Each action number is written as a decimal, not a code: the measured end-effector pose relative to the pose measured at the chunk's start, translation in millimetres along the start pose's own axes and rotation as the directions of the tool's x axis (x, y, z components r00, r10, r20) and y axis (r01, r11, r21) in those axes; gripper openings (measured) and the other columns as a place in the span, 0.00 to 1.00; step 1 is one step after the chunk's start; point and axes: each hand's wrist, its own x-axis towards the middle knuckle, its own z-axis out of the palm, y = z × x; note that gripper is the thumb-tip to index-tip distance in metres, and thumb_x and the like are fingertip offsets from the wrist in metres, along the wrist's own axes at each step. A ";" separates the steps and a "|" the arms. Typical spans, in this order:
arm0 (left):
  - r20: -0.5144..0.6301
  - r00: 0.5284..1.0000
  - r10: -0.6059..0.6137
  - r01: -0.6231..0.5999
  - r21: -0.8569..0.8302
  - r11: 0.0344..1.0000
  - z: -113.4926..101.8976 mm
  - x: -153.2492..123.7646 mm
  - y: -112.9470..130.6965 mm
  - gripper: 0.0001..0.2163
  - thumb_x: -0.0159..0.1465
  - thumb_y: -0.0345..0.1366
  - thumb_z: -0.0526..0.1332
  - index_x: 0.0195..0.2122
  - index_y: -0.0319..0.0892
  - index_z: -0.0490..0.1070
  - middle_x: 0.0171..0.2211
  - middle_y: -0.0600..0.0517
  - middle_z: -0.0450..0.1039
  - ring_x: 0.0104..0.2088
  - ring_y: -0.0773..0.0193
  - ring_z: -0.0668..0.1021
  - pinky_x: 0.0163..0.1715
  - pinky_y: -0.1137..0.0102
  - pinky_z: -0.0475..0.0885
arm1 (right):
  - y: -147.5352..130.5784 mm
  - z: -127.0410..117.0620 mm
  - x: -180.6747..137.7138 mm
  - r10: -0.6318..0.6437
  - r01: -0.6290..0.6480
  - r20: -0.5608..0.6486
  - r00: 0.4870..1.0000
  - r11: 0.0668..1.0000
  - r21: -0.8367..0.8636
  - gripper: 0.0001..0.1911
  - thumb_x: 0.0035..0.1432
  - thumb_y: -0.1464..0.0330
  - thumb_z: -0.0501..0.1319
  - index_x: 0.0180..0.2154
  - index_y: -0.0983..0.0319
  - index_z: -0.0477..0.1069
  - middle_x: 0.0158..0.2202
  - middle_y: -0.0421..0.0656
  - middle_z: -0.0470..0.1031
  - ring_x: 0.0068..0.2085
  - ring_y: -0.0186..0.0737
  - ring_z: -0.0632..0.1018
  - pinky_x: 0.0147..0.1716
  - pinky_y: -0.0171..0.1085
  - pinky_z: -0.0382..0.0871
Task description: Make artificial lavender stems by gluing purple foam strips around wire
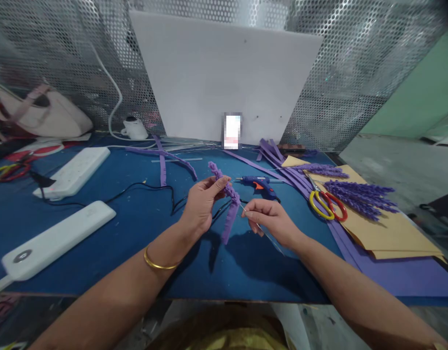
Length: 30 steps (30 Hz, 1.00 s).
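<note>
Between thumb and fingers, my left hand pinches a purple fringed strip that is wound into a spike at its upper end. The strip's loose tail hangs down over the blue table. A thin wire stem runs from the wound part toward the lower right, and my right hand closes its fingers on it. Just beyond my hands lies a blue glue gun with an orange trigger. Finished-looking purple flower spikes rest at the right on tan paper.
Scissors with yellow and red handles lie right of my hands. Long purple strips spread behind them. White power strips and a black cable occupy the left. A white board stands at the back, a lit phone before it.
</note>
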 end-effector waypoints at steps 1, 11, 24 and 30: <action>-0.008 1.000 -0.005 0.005 0.005 1.000 -0.2 0.3 -0.7 0.16 0.42 0.43 0.78 0.29 0.40 0.79 0.28 0.54 0.75 0.30 0.69 0.73 0.32 0.74 0.68 | 0.3 0.1 0.1 -0.001 0.001 -0.003 1.000 1.000 0.002 0.14 0.54 0.58 0.66 0.30 0.62 0.72 0.17 0.36 0.69 0.18 0.30 0.66 0.18 0.31 0.59; 0.105 0.990 -0.094 0.085 0.082 0.993 2.6 -6.6 -5.1 0.13 0.46 0.38 0.76 0.31 0.38 0.81 0.28 0.53 0.76 0.28 0.69 0.73 0.32 0.74 0.68 | 6.4 -3.9 4.9 -0.058 0.059 -0.058 0.997 0.998 0.012 0.12 0.55 0.59 0.65 0.31 0.63 0.73 0.16 0.35 0.67 0.17 0.30 0.64 0.18 0.32 0.56; 0.147 0.989 -0.032 0.011 0.146 0.989 1.5 5.5 -4.0 0.15 0.48 0.45 0.74 0.29 0.39 0.79 0.25 0.52 0.75 0.29 0.66 0.74 0.33 0.71 0.69 | 7.3 -12.3 6.9 -0.056 0.068 -0.066 0.996 0.977 0.200 0.11 0.57 0.61 0.65 0.32 0.64 0.74 0.14 0.33 0.63 0.16 0.27 0.59 0.18 0.31 0.50; 0.226 0.973 -0.054 -0.005 0.254 0.967 11.4 8.9 10.7 0.13 0.50 0.43 0.74 0.34 0.40 0.83 0.30 0.50 0.78 0.30 0.66 0.74 0.35 0.71 0.70 | 5.6 -9.2 7.6 -0.076 0.088 -0.064 0.995 0.977 0.196 0.13 0.56 0.59 0.66 0.32 0.64 0.74 0.15 0.34 0.65 0.16 0.27 0.62 0.18 0.31 0.52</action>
